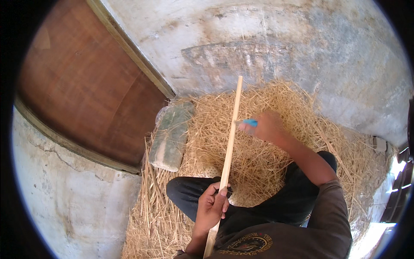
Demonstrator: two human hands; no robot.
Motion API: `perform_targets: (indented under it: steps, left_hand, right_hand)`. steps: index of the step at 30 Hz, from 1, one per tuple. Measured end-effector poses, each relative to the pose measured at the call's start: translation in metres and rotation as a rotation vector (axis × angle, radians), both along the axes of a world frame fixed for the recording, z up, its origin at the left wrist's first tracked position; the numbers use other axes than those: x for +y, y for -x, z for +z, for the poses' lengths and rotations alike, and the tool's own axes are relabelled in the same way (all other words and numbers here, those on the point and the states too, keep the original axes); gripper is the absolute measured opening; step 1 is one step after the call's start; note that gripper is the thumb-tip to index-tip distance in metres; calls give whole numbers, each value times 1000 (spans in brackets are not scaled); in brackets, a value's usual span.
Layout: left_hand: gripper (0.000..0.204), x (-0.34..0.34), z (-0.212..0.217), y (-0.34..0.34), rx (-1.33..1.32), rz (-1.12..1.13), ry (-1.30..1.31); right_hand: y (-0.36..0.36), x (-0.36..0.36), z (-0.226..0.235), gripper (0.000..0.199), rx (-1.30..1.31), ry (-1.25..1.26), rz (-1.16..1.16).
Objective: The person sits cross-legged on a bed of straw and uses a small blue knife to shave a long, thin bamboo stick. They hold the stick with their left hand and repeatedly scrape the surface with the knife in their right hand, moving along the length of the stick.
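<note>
Head view: wooden stick (230, 140) lengthwise away, tip toward wall (267, 39).

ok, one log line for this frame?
left hand: grips wooden stick | right hand: blue tool at stick | straw pile beneath

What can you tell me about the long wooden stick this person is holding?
The wooden stick is a long, thin, straight, pale slat of bare light wood with flat faces. It runs steeply from the lower edge near the person's chest up and slightly right, its top end over the straw pile near the grey wall. The left hand is wrapped around its lower part. The right hand presses a small blue-handled tool against its right edge, above the middle.
</note>
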State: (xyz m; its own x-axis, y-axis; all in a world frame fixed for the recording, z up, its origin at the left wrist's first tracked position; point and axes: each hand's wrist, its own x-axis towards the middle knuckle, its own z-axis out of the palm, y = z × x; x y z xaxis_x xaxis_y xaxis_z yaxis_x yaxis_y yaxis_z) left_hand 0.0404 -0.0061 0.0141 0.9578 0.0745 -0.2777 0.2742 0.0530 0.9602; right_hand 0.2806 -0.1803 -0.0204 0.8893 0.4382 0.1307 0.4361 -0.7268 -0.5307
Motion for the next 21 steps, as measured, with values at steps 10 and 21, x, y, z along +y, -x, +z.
perform_targets:
  steps: [10,21]
  left_hand:
    - [24,-3,0,-1,17,-15,-64]
    - [25,-10,-3,13,41,-30,3]
  right_hand:
    - [26,8,-8,79,-221,72,233]
    - [43,3,-15,72,-254,-30,282]
